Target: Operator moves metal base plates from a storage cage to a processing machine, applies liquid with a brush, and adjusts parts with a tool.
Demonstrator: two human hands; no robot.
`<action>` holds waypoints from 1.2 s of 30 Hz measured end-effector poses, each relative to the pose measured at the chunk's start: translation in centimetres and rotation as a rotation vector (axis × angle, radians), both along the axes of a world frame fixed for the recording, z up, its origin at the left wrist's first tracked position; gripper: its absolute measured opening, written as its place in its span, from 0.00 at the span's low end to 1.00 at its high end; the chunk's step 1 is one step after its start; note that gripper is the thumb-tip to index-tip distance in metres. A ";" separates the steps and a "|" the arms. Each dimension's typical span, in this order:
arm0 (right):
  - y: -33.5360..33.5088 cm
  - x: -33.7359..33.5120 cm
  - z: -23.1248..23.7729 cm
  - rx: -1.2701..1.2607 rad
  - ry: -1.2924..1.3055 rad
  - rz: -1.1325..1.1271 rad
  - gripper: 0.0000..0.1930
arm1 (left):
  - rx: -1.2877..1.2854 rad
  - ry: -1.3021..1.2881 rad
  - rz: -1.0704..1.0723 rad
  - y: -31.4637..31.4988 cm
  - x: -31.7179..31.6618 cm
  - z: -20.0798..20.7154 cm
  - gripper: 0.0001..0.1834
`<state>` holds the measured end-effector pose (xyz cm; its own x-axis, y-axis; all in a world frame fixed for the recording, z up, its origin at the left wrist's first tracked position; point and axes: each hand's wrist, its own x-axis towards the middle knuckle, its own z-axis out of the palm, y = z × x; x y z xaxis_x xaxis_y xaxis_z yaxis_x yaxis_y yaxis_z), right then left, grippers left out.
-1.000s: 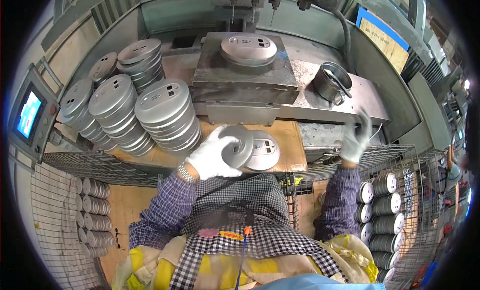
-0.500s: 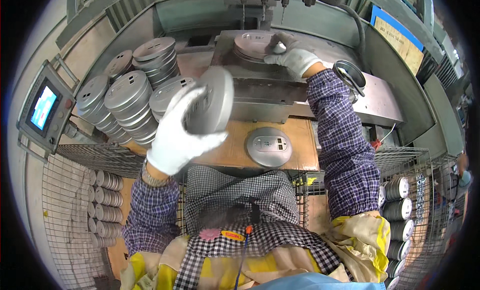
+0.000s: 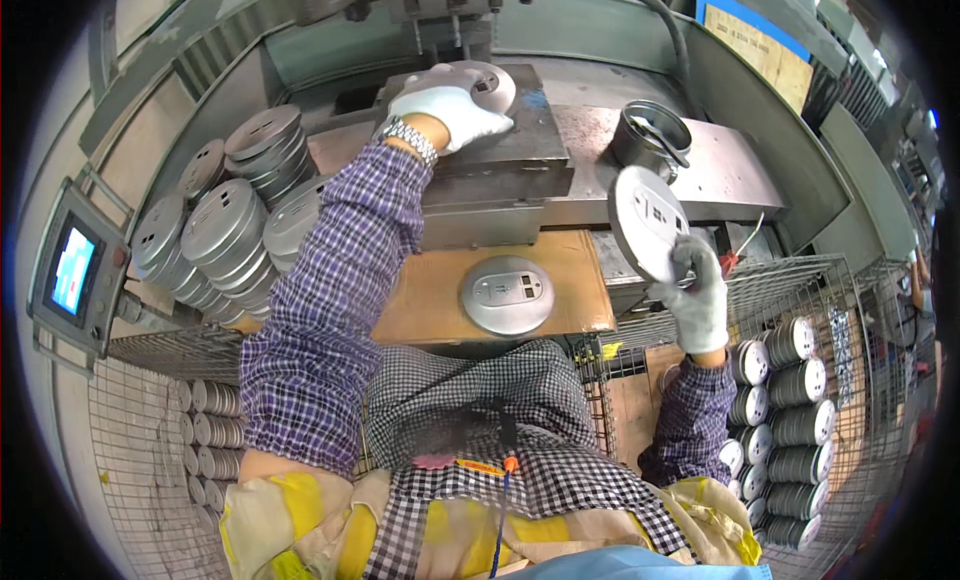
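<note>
My left hand (image 3: 445, 110), in a white glove, reaches forward and grips a round grey metal cover (image 3: 494, 86) on the raised machine block (image 3: 545, 130) below the drill bits (image 3: 457, 32). Its fingertips are partly hidden. Off to the right, my right hand (image 3: 698, 305), gloved and smudged grey, holds a second metal cover (image 3: 643, 220) by its lower edge, tilted up in the air. That cover has small dark slots and holes. Another cover (image 3: 508, 296) lies flat on the cardboard (image 3: 415, 305) in front of me.
Stacked covers (image 3: 222, 225) stand at the left, by a control panel (image 3: 72, 265) with a lit screen. A dark round pot (image 3: 650, 138) with a handled tool in it sits on the metal ledge. Wire baskets at both sides hold rows of covers (image 3: 800, 420).
My left hand has carried its cover forward onto the machine block. My right hand has left the block and come back to the right with a cover lifted off it.
</note>
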<state>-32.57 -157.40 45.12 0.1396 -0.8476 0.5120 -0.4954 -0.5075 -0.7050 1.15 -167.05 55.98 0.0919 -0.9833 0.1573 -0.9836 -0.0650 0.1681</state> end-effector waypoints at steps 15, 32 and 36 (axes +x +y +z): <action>0.9 -0.8 -2.5 0.059 -0.113 0.056 0.28 | -0.056 -0.035 -0.195 -3.0 1.2 -2.3 0.41; 2.7 -0.3 -2.1 0.057 -0.051 0.140 0.28 | -0.556 0.006 -0.280 2.4 0.8 -6.1 0.28; 2.6 -0.6 -2.6 0.038 0.082 0.082 0.30 | -0.739 0.242 -0.542 9.4 -1.2 -11.9 0.19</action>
<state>-33.15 -154.79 42.53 0.2497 -0.8500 0.4638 -0.5101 -0.5226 -0.6831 -0.08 -157.64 44.12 -0.2359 -0.5607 0.7937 -0.7817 0.5947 0.1878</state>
